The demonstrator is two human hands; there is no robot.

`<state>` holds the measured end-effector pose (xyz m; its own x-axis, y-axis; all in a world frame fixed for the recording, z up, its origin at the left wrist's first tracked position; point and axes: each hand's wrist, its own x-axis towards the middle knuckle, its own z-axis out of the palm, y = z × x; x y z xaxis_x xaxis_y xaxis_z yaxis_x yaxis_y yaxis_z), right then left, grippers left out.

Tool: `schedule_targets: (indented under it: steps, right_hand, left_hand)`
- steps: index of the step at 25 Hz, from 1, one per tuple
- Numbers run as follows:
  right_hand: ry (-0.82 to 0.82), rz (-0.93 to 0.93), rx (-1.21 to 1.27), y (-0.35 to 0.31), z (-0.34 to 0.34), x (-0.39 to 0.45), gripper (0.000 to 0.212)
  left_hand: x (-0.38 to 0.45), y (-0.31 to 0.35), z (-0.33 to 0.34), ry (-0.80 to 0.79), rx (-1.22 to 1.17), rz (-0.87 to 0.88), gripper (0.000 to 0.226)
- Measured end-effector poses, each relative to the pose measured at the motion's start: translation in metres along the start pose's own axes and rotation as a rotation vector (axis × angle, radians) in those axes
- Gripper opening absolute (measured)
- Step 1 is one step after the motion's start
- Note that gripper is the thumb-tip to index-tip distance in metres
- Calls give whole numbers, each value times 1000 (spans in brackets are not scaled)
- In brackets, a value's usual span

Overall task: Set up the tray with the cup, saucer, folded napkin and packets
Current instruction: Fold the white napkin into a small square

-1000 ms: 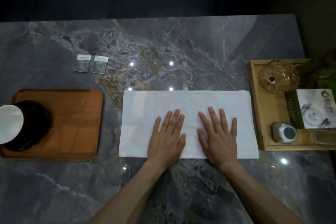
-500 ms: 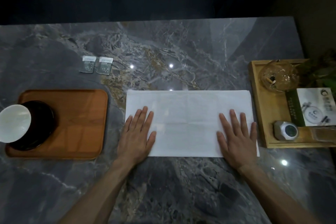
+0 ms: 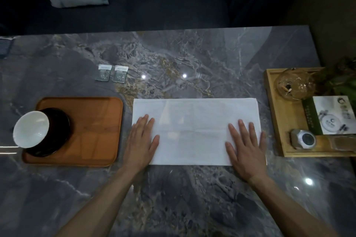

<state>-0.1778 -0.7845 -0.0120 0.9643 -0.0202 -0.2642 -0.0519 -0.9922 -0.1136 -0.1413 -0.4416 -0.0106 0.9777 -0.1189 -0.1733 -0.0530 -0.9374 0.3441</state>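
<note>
A white napkin [image 3: 194,131] lies flat on the grey marble table, folded into a long rectangle. My left hand [image 3: 142,140] presses flat on its left end, fingers spread. My right hand [image 3: 245,148] lies flat on its right end. To the left sits an orange-brown tray [image 3: 96,131]. On the tray's left part stands a white cup [image 3: 30,128] on a dark saucer [image 3: 59,131]. Two small grey packets [image 3: 111,73] lie side by side on the table beyond the tray.
A light wooden tray [image 3: 273,113] at the right edge holds a glass dish, a green and white card and a small round device. A plant sits behind it. Cushions rest on dark seating past the table's far edge.
Both hands slid apart from the napkin's middle to its left and right ends, smoothing it flat. The napkin and the other objects stayed in place.
</note>
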Motion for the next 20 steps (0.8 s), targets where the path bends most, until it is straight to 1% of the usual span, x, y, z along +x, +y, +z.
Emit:
schedule_targets:
  steps: [2, 5, 7, 10, 12, 15, 20]
  right_hand:
    - [19, 42, 39, 5, 2, -14, 62]
    - [37, 109, 98, 17, 13, -45, 64]
    - [38, 160, 92, 24, 21, -62, 67]
    - [44, 187, 85, 29, 28, -72, 68]
    - [41, 189, 82, 30, 28, -70, 67]
    - [36, 208, 69, 30, 32, -69, 66]
    - [26, 217, 70, 28, 29, -69, 65]
  left_hand:
    - [-3, 4, -7, 69, -69, -147, 62]
    - [-8, 13, -16, 89, -64, -369, 74]
    - [-5, 16, -22, 86, -135, -479, 84]
    - [11, 15, -30, 41, -321, -639, 99]
    - [22, 11, -33, 17, -421, -702, 100]
    - [33, 2, -32, -9, -497, -707, 85]
    - [31, -11, -37, -46, -512, -678, 22]
